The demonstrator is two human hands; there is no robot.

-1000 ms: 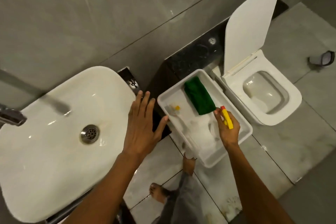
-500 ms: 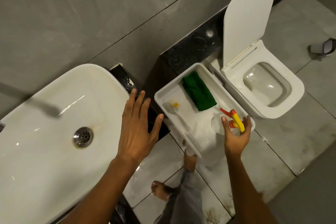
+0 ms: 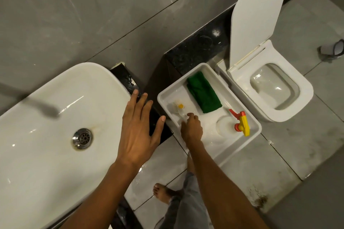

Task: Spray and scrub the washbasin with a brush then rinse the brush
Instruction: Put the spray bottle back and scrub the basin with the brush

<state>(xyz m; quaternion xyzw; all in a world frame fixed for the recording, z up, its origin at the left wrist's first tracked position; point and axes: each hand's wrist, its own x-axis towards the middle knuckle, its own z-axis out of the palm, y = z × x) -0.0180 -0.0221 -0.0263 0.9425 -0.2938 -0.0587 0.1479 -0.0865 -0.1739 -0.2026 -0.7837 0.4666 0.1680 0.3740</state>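
Observation:
The white washbasin (image 3: 46,117) with a metal drain (image 3: 82,138) fills the left. My left hand (image 3: 138,128) hovers open over its right rim, fingers spread. A white tray (image 3: 255,126) sits to the right, lower down. In it lie a white brush (image 3: 177,108) with a yellow spot, a folded green cloth (image 3: 203,92) and a spray bottle (image 3: 241,123) with a red and yellow nozzle. My right hand (image 3: 191,128) reaches into the tray with its fingers closing on the brush's handle, just below the bristle head.
A white toilet (image 3: 275,87) with its lid raised stands right of the tray. A blurred tap spout (image 3: 37,106) reaches over the basin's left side. My bare feet (image 3: 163,192) stand on wet grey floor tiles. A black ledge (image 3: 197,50) runs along the grey wall.
My right hand has let go of the spray bottle, which now lies in the tray's right part, and has moved left onto the brush handle. My left hand stayed over the basin rim.

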